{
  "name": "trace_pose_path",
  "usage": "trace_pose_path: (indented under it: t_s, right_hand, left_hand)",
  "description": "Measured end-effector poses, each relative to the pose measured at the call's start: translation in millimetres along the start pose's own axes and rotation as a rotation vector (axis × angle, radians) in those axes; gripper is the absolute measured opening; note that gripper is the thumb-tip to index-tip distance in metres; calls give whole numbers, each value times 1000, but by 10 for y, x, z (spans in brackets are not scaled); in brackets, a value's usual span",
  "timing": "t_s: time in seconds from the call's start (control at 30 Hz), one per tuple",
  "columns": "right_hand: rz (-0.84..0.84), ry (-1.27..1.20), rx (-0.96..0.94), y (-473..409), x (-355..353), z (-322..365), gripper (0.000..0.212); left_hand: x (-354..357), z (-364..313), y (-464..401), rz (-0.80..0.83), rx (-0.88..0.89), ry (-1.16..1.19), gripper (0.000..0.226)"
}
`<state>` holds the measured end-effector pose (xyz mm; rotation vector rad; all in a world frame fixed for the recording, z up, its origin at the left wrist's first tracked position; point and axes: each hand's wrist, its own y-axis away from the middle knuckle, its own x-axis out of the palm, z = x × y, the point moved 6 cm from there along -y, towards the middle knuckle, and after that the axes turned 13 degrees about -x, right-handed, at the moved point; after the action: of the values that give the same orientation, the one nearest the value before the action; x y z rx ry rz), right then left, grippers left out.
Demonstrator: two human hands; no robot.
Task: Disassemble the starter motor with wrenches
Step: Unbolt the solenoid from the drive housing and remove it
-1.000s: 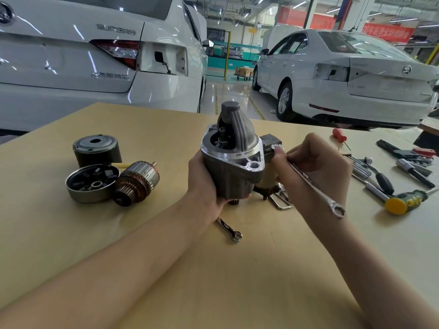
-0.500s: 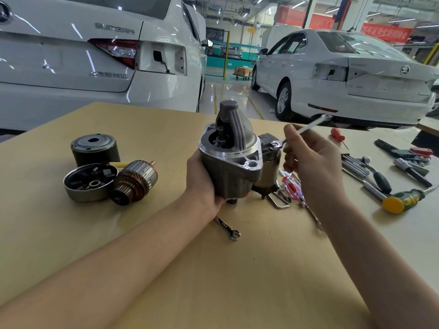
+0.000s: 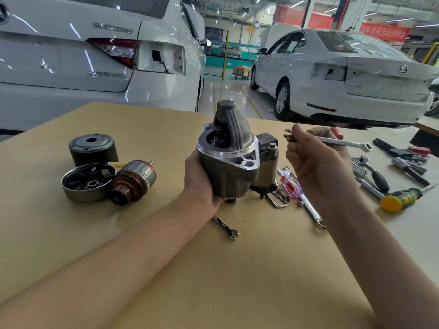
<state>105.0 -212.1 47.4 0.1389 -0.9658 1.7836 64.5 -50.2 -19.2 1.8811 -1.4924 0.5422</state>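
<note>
Two glossy white sedans across the top of the frame, upper-left car [image 3: 95,55] badged "SUPERB" in chrome letters, upper-right car [image 3: 344,74] with a round emblem too small to read. Tan, matte worktop [image 3: 237,281] filling the lower half, looks like fibreboard. Starter motor [image 3: 228,157] dead centre, upright, cast grey metal with a ribbed nose cone and a shiny machined flange. Left hand [image 3: 199,179] wrapped round its lower housing, firm grip from the left side. Right hand [image 3: 316,162] just right of centre, grip closed on a polished steel wrench [image 3: 332,140], ring end poking right, open end left, clear of the motor. Middle left: black cylindrical housing [image 3: 93,149], shallow round end cap [image 3: 86,182], copper-wound armature [image 3: 133,181]. Small spanner [image 3: 225,226] lying flat below the motor. Yellow-green handled screwdriver [image 3: 401,199] at right.
</note>
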Motion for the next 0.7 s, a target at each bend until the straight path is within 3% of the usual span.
trace_pose_path:
  t_s: [0.17,0.3,0.5,0.7]
  right_hand:
    - [72,573,-379,99,26,196,35]
    - [155,923,-595,194,136,183,28]
    - [207,1002,-662,235,189,175,30]
    - [122,920,-501,209,140,126,32]
  left_hand:
    - [8,-8,5,10,6,-16,40]
    - [15,-5,5,12,3,-8,42]
    - [20,-5,14,16,2,-6,42]
    - [22,-6,31,6,6,1,44]
